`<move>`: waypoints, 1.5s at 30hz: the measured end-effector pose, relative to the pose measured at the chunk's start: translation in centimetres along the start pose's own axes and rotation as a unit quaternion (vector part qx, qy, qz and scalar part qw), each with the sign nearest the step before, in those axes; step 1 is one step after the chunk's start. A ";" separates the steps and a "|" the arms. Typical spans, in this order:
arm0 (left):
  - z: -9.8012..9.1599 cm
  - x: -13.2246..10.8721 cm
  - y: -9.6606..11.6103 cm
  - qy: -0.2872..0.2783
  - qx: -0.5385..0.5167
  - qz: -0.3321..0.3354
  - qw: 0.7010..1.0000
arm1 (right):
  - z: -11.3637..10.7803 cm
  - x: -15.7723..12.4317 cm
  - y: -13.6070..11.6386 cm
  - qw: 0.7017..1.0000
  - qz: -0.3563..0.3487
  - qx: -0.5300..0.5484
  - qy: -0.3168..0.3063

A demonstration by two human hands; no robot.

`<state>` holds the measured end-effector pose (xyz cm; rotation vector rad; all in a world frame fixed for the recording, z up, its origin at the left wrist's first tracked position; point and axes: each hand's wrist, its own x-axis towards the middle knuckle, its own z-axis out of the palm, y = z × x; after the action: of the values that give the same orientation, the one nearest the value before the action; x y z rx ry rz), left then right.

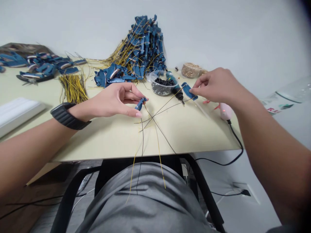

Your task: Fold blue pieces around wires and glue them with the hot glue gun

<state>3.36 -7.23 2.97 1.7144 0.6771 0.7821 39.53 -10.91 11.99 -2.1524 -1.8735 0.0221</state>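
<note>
My left hand point(109, 99), with a black watch on the wrist, pinches a small blue plastic part point(140, 104) between thumb and fingers. Thin yellow and black wires point(143, 136) trail from it over the table's front edge towards the lap. A second blue plastic part point(187, 91) is gripped at its right end by my right hand point(215, 84). From this piece, a pair of wires point(167, 104) runs left and crosses the other wires above the table. Fingertips partly cover both parts.
Behind stands a tall heap of wired blue parts point(148, 45). A clear bowl point(155, 90) of small black pieces and a black-tipped screwdriver point(179, 94) lie mid-table. Wires are bundled point(73, 88) at left, near pliers point(29, 80) and a white box point(19, 113). A corded pink device point(225, 112) sits right.
</note>
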 end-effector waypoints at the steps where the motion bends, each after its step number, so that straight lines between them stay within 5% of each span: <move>1: 0.0 0.0 0.1 -0.005 -0.004 0.003 1.000 | 0.1 0.4 -0.4 1.000 -0.001 0.008 -0.002; 8: 0.3 -0.4 2.1 -0.049 -0.066 0.053 0.995 | 0.5 4.8 -4.9 0.989 -0.146 -0.035 -0.010; 18: -0.3 -0.8 2.8 -0.105 -0.193 0.061 0.974 | 0.1 8.0 -17.2 0.946 -0.319 -0.050 -0.033; 23: -0.4 -0.4 2.0 -0.104 -0.209 0.041 0.972 | -2.7 12.2 -23.1 0.941 -0.334 -0.045 -0.020; 27: -0.5 0.2 0.6 -0.095 -0.225 0.013 0.970 | -6.0 19.2 -25.7 0.968 -0.248 -0.014 -0.026; 31: -1.1 0.6 -0.6 -0.075 -0.230 -0.004 0.970 | -7.8 24.3 -24.9 0.993 -0.122 -0.001 -0.006; 34: -2.0 0.8 -1.1 -0.062 -0.236 0.002 0.970 | -7.4 24.4 -22.9 0.994 -0.099 -0.005 0.047; 39: -3.5 1.5 -2.1 -0.021 -0.264 0.027 0.964 | -4.0 19.5 -19.2 0.979 -0.159 0.085 0.095; 45: -4.5 1.7 -3.2 0.027 -0.257 0.005 0.966 | 0.9 10.5 -15.2 0.956 -0.262 0.134 -0.010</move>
<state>0.69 -2.47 1.09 1.2268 0.4494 0.9204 26.25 1.23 16.37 -1.4400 -2.2446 0.1771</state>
